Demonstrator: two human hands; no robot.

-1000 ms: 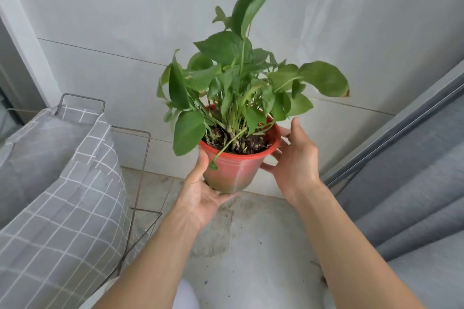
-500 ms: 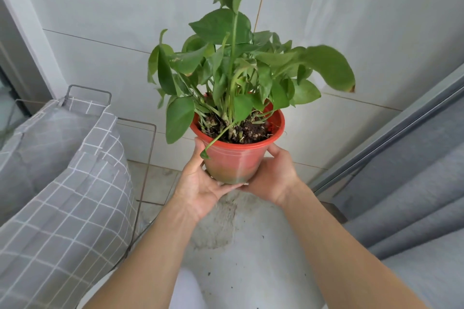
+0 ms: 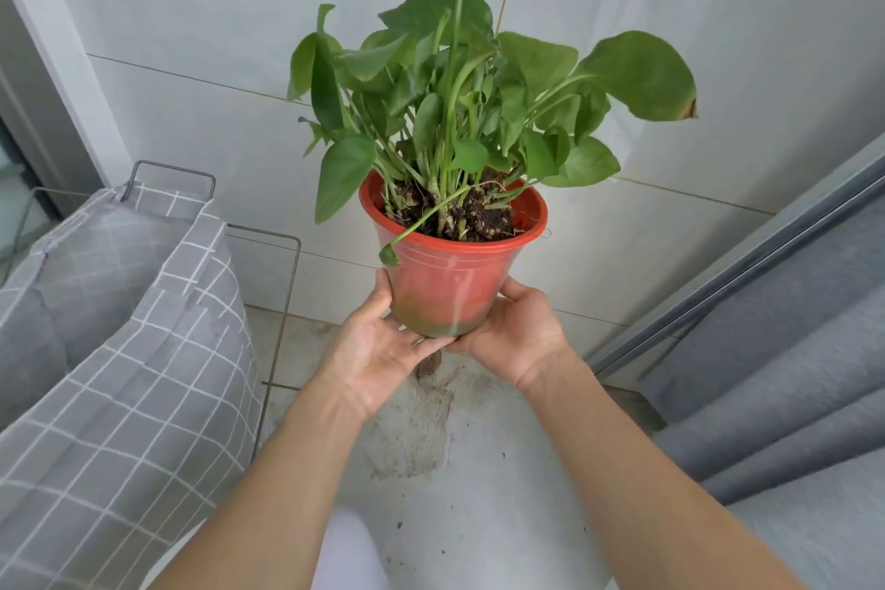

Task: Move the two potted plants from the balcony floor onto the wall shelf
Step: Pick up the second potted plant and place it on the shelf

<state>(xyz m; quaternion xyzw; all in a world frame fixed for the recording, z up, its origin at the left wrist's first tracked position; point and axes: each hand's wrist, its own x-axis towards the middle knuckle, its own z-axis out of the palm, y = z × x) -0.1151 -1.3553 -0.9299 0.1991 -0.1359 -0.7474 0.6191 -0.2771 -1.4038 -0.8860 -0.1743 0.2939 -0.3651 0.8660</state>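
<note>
A leafy green plant in a red plastic pot (image 3: 448, 275) is held upright in the air in front of the white tiled wall. My left hand (image 3: 378, 345) cups the pot's lower left side and base, thumb up along the wall of the pot. My right hand (image 3: 515, 333) grips the lower right side and base. The leaves reach up past the top edge of the view. No shelf and no second plant are in view.
A grey checked fabric bag on a wire frame (image 3: 139, 335) stands at the left. Grey curtains (image 3: 785, 374) and a metal door track (image 3: 747, 264) run along the right. Below the pot, the concrete floor (image 3: 479, 493) has a dirt stain.
The pot has risen in the view and come closer. My right hand slid from the rim down to the pot's base. My left hand stayed under the pot.
</note>
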